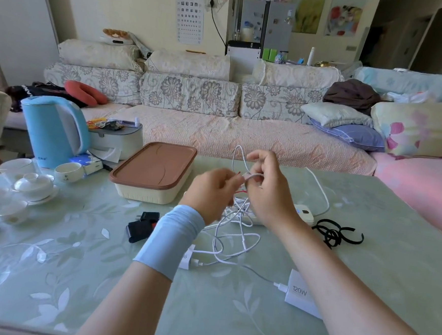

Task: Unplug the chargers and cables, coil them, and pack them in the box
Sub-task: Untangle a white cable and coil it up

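White cable (253, 175): I am holding a small loop of it above the middle of the bench (76, 248), right hand (268, 189) fingers curled round it, left hand (211, 193) pinching the strand beside it (left is blurred). The tail is dropping into the tangle of white cables (233, 234) at 6 o'clock.

Risk, my judgement: pulling could be snagging that tangle and dragging the 120W charger (301, 292) at 5 o'clock.

Box (152, 172) at 10 o'clock is sitting lidded, contents hidden; packing is needing a free hand first.
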### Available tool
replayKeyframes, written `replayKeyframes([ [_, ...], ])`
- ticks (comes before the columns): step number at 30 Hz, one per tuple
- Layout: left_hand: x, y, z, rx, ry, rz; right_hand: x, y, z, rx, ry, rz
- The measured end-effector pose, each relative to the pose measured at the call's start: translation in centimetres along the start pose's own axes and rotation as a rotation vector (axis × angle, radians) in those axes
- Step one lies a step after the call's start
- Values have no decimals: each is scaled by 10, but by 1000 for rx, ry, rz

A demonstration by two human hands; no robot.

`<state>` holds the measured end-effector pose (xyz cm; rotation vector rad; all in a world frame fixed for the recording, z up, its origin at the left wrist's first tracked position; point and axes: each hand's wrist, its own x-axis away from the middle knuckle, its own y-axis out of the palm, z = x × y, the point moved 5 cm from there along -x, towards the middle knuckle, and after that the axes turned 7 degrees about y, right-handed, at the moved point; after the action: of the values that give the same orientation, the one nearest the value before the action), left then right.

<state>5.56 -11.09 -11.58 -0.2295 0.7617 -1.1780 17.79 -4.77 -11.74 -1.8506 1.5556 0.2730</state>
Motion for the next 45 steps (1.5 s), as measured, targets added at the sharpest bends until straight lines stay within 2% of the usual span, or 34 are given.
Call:
replayKeyframes([
  [1, -2, 2, -4, -124, -11, -49, -1, -4, 6, -20, 30, 17],
  [3, -6, -5, -5, -226, 15, -26, -1, -8, 17, -11, 69, 24],
  [6, -9, -20, 4, -60, 157, 154, -2, -9, 37, 167, 132, 15],
  [9, -3, -24, 9, -50, 281, 292, -1, 0, 57, 360, 313, -119],
  [11, -2, -23, 8, -84, 294, 299, 5, 11, 71, 327, 458, -269],
  [13, -5, -16, 2, -158, 250, 158, 13, 23, 82, 182, 627, -358],
  [14, -6, -10, -5, -232, 197, 48, 13, 26, 84, 111, 673, -338],
  [17, -4, 10, -32, -401, 11, -233, -2, 25, 79, -104, 634, -170],
  [20, 0, 25, -46, -425, -88, -370, -8, 26, 66, -381, 596, -109],
  [22, -1, 29, -51, -585, -93, -410, -10, 22, 66, -381, 531, -61],
  [24, -5, 23, -55, -679, -132, -362, -13, 12, 70, -140, 386, 43],
  [26, -10, 14, -60, -634, -196, -271, -12, 0, 71, 102, 228, 170],
  [27, -14, 9, -61, -603, -211, -233, -12, -4, 72, 102, 183, 232],
  [29, -19, 4, -58, -491, -193, -188, -15, -10, 73, -53, 203, 311],
  [31, -17, 3, -43, -204, -118, -157, -20, -12, 74, -168, 260, 324],
  [32, -14, 2, -34, -17, -88, -127, -22, -14, 74, -138, 271, 325],
  [34, -13, -7, -23, 213, -27, -2, -22, -20, 78, -8, 275, 341],
  [37, -14, -25, -27, 185, 41, 220, -14, -29, 82, 273, 291, 422],
  [39, -14, -39, -40, 113, 21, 372, -14, -29, 88, 284, 386, 321],
  [41, -12, -51, -50, -38, -53, 438, -12, -23, 93, 18, 531, 96],
  [43, -10, -54, -56, -326, -143, 344, -3, -19, 91, -99, 628, -79],
  [45, -7, -47, -62, -545, -180, 155, 9, -19, 89, -62, 676, -210],
])
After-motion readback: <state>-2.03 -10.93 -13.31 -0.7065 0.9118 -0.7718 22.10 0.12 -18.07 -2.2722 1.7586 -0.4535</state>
